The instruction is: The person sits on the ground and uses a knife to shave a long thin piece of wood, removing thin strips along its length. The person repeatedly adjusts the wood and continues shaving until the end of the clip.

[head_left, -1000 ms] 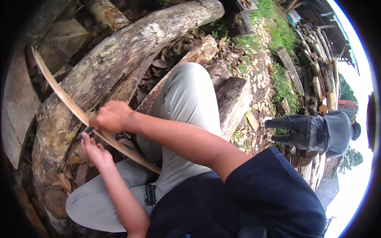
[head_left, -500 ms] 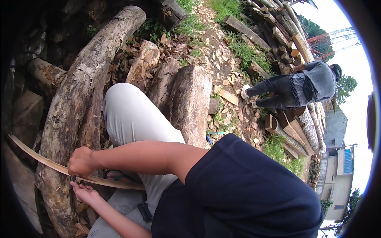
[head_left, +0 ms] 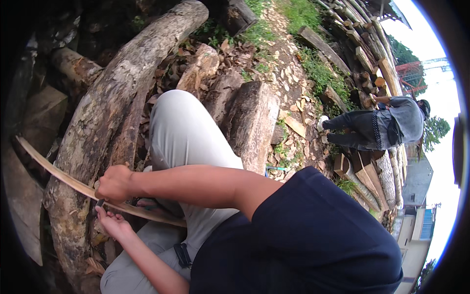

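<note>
We work a long curved wooden strip (head_left: 58, 172) across our lap, beside the big log (head_left: 117, 93).

Our right hand (head_left: 113, 183) is closed around the strip; our left hand (head_left: 111, 221) lies under it with a small dark blade (head_left: 99, 203), its grip unclear. The blade sits close to both sets of fingers, so a slip could cut us, or the thin strip could split.

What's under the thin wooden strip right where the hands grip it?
The right hand closes over the wooden strip; the left hand is just below it. Under the strip lie a big log and dry leaves. The hands hide the spot directly beneath the grip.
</note>
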A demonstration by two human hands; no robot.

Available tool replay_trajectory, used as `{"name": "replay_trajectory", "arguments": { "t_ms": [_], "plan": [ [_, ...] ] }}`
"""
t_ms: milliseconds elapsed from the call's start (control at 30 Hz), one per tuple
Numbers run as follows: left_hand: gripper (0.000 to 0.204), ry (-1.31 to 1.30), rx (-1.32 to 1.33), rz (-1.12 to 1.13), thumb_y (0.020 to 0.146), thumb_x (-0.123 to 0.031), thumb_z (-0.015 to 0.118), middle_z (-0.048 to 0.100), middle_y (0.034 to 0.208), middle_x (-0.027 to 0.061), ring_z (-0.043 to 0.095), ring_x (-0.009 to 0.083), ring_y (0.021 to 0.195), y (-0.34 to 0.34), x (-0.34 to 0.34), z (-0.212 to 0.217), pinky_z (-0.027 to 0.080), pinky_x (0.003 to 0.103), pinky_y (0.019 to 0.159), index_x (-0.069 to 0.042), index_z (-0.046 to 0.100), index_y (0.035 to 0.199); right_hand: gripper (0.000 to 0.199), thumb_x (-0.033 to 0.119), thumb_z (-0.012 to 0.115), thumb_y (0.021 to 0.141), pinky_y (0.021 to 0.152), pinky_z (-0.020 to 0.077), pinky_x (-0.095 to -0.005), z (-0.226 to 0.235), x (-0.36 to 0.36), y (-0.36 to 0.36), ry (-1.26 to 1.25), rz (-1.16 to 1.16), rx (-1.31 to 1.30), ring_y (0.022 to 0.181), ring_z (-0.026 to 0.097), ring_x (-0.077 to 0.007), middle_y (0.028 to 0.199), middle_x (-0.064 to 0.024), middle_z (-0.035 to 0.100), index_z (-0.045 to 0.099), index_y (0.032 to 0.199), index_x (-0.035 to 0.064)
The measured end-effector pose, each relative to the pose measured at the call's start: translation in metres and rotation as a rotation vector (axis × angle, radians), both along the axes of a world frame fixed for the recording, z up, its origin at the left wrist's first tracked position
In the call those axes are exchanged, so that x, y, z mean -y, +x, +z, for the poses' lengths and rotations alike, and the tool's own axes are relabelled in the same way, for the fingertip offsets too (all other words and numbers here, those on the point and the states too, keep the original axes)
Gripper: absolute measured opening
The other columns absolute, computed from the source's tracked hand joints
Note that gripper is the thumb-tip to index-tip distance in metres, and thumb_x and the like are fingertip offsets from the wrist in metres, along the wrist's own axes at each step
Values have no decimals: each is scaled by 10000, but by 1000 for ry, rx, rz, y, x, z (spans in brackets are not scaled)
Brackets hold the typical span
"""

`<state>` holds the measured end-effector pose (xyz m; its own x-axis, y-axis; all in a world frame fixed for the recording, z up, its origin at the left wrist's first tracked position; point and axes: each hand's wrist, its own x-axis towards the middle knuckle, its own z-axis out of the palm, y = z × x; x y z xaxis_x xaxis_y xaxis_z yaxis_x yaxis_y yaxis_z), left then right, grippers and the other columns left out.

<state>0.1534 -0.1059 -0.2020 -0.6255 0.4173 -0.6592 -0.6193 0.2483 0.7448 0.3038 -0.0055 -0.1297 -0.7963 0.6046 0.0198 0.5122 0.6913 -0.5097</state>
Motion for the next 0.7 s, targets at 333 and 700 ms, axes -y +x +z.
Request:
{"name": "replay_trajectory", "arguments": {
  "t_ms": [333, 700],
  "plan": [
    [155, 192, -52, 147, 1005, -160, 652, 668, 896, 27, 576, 76, 807, 24, -1, 26, 435, 246, 736, -14, 615, 966, 101, 174, 648, 903, 636, 543, -464, 1, 2, -10, -64, -36, -17, 708, 691, -359, 743, -124, 708, 717, 977, 182],
    [143, 196, -31, 195, 986, -113, 664, 669, 877, 44, 594, 80, 772, 24, -12, 36, 449, 241, 701, 17, 605, 996, 65, 190, 658, 906, 621, 533, -458, -1, 3, -16, -52, -99, -8, 686, 687, -369, 713, -135, 694, 716, 933, 178]
  ]
}}
